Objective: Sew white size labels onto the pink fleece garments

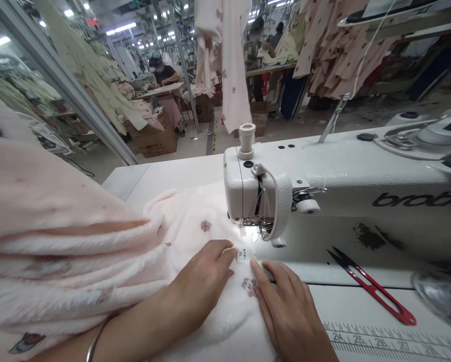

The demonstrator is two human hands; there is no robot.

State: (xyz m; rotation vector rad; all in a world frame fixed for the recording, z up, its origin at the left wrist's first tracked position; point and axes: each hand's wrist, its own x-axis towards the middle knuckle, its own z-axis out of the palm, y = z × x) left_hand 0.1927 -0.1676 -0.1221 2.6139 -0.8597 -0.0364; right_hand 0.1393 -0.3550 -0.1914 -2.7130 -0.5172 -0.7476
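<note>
A pale pink plush garment [187, 221] with printed flowers lies gathered over the table and under the sewing machine's head. On it, just in front of the needle area, is a small white size label [244, 255] marked XL. My left hand [206, 274] is closed, its bent fingertips at the label's left edge. My right hand [289, 306] rests on the fabric with fingers stretched out, the index fingertip touching the label's lower right corner. The white sewing machine [255, 196] stands just beyond both hands, its needle area lit.
Red-handled thread snips [376, 289] lie right of my right hand, above a printed ruler scale [383, 342]. Dark lint [368, 236] sits on the machine bed. A metal post [70, 85] rises at left. Hanging garments [233, 65] and people at other machines are behind.
</note>
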